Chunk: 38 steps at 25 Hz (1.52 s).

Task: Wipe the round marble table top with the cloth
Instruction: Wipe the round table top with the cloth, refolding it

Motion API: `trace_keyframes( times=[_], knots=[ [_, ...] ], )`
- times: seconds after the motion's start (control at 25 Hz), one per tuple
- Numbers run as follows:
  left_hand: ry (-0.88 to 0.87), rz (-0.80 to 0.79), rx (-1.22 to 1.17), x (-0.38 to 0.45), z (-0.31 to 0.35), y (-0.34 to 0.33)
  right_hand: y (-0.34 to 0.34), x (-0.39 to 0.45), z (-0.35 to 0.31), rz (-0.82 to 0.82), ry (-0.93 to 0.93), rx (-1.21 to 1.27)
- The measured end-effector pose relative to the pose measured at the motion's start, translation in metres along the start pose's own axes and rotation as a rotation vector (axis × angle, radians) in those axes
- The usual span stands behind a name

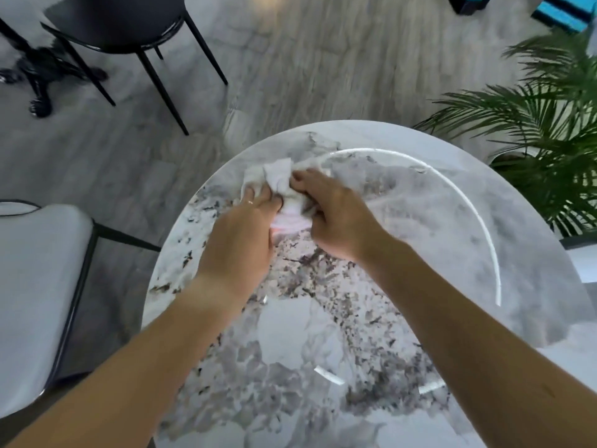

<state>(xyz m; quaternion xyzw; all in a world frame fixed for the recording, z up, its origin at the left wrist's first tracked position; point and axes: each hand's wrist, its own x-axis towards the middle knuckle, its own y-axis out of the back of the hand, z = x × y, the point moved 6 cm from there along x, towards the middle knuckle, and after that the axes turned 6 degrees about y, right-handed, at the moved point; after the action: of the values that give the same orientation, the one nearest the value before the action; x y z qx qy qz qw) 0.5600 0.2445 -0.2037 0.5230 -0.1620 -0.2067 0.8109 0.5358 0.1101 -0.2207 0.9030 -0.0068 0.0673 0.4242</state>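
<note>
- Nearest the wearer, the round marble table top (323,334) lay bare and glossy, grey-veined, with bright curved reflections across it.
- Both forearms reached out over it toward the far edge.
- The left hand (240,236) was curled, its fingers closed on the near-left part of the cloth (277,181).
- The right hand (336,215) was likewise curled, pinching the cloth's right side, fingertips bent into the fabric.
- The cloth sat bunched between the two hands, toward the far-left edge of the table top; whether it rested on the marble or was lifted just off it could not be told.
- It looked light, soft and limp, likely to crumple; gathered into a pad under a flat palm it should glide easily on the slick stone.
- Beyond the far edge stood a black chair (122,24) on the floor, and a palm plant (542,130) off the right edge.
</note>
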Motion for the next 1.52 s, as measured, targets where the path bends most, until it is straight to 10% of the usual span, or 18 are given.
trace_keyframes(
  times=[0.52,0.8,1.2,1.52],
  knots=[
    [0.25,0.138,-0.013,-0.042,-0.088,0.045,-0.055,0.077,-0.054,-0.292,0.114,0.101],
    [0.713,-0.068,-0.536,-0.018,-0.146,0.029,-0.097,0.131,-0.077,-0.261,0.41,-0.261],
    [0.501,-0.227,-0.465,0.082,-0.103,0.015,-0.042,0.161,-0.001,-0.281,0.229,-0.235],
    [0.666,-0.177,-0.441,0.043,-0.11,0.028,-0.066,0.164,-0.028,-0.409,0.339,-0.199]
  ],
)
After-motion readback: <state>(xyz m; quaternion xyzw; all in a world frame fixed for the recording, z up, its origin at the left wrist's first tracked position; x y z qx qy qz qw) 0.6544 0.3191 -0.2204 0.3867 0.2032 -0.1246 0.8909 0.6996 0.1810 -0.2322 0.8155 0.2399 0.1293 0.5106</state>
